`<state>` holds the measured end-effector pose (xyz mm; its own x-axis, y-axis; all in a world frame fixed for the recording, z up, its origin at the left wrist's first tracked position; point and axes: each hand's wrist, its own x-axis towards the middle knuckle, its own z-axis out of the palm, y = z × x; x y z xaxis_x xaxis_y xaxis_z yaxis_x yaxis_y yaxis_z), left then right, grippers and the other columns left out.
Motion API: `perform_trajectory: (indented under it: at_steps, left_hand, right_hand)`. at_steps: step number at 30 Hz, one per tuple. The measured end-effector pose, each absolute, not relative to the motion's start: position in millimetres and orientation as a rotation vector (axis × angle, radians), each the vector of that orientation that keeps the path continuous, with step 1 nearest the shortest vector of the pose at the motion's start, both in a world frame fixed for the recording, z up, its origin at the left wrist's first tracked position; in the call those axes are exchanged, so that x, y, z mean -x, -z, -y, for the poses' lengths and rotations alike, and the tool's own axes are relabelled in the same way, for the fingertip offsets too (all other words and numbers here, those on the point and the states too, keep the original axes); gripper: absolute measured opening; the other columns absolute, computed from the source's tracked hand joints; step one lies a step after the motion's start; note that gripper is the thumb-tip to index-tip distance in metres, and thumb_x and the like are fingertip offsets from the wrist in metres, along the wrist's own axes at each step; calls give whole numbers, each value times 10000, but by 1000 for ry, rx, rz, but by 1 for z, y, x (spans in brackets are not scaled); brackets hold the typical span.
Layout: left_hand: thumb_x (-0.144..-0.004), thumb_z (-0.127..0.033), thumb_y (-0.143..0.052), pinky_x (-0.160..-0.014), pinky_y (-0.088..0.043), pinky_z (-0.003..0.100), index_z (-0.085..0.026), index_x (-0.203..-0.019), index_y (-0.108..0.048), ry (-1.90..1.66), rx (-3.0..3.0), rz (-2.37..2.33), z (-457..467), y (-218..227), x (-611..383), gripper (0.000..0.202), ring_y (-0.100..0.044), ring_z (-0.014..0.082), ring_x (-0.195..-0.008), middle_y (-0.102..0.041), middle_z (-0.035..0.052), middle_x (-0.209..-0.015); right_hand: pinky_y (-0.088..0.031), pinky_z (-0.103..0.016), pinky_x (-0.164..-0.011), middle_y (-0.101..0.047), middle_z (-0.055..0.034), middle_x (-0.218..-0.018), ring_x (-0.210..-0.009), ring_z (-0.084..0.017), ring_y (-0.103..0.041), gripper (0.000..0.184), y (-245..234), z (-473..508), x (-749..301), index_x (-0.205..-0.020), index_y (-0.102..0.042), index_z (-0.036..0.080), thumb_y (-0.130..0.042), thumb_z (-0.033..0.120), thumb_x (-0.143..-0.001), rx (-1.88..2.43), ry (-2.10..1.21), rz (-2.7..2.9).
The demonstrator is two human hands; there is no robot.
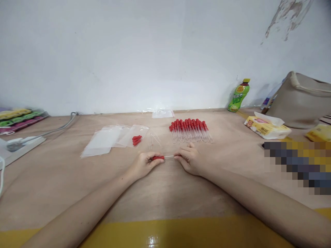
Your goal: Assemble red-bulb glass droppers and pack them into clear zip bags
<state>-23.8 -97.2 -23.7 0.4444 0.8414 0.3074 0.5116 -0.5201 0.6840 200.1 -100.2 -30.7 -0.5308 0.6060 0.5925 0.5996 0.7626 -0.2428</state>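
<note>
Left hand pinches one dropper by red bulb | right hand pinches its glass tip | three loose bulbs | one dropper row on worktop, too dense to count

Bright, even light, I see it flat across the pale wall and the bench, shadows faint. Glare streaks the glossy yellow strip nearest me. Wide lens stretches the edges. The dropper reads soft, its glass barely showing. A pixelated block covers the right.

Green bottle, tissue pack, beige bag
</note>
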Motion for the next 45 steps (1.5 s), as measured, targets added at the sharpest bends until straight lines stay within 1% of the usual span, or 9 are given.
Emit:
perform_trajectory:
  at_steps: [9,14,26,32,34,36,39,41,45]
  left_hand:
    - [-763,-327,-587,-579,-481,219,-157,-867,-661,-884,-2230,-1115,102,25,21,212,-601,130,-630,-680,23,-740]
    - [-781,-317,-566,-617,-491,231,-163,-875,-652,-859,-2286,-1080,104,23,20,200,-614,135,-673,-684,32,-811]
    - [-806,-309,-536,-637,-489,233,-171,-899,-644,-894,-2371,-1022,103,26,20,198,-619,140,-705,-680,35,-831]
    - [-808,-313,-538,-688,-479,260,-181,-936,-621,-1051,-2524,-1030,96,22,22,202,-606,151,-739,-661,43,-833]
    - [-793,-314,-558,-709,-474,277,-179,-1030,-571,-1118,-2541,-1091,91,22,24,274,-584,154,-756,-629,59,-887]
    - [-779,-313,-570,-663,-473,273,-179,-1107,-509,-1139,-2531,-1192,87,24,28,360,-549,136,-698,-578,64,-922]
    - [-781,-308,-550,-587,-446,251,-177,-1063,-510,-1052,-2544,-1285,83,26,31,313,-484,108,-593,-527,32,-836]
    - [-795,-297,-526,-580,-424,243,-169,-963,-546,-964,-2572,-1275,82,26,31,212,-471,108,-573,-515,6,-731]
    - [-810,-284,-494,-542,-380,226,-162,-815,-577,-852,-2549,-1270,82,24,29,148,-473,107,-552,-522,-10,-633]
  right_hand:
    - [-242,-320,-662,-613,-18,-640,-534,-107,-421,256,27,107,-194,-729,-577,165,-370,232,-864,926,29,2284]
    - [-226,-319,-650,-604,-22,-613,-511,-105,-379,296,27,108,-190,-693,-579,166,-353,243,-868,971,58,2328]
    - [-279,-294,-689,-575,25,-546,-491,-89,-393,293,27,108,-182,-619,-556,185,-399,246,-858,1143,-318,2273]
    - [-318,-283,-632,-572,4,-543,-504,-103,-434,272,5,112,-184,-592,-553,185,-446,240,-836,1151,-299,2334]
    - [-323,-256,-549,-581,2,-550,-486,-102,-451,220,-1,110,-190,-606,-569,183,-486,235,-803,1192,-411,2314]
    - [-325,-233,-475,-608,-7,-575,-465,-99,-479,199,-6,103,-198,-633,-581,175,-488,252,-792,1239,-642,2214]
    - [-375,-229,-459,-660,-49,-668,-469,-103,-535,219,-13,80,-209,-665,-586,153,-474,290,-794,1303,-936,1930]
    - [-404,-243,-507,-663,-64,-670,-507,-120,-564,226,-18,62,-208,-627,-588,149,-489,288,-774,1399,-886,1808]
    - [-381,-329,-693,-653,-59,-646,-675,-195,-591,280,-20,32,-184,-565,-588,172,-480,336,-764,1714,-324,1780]
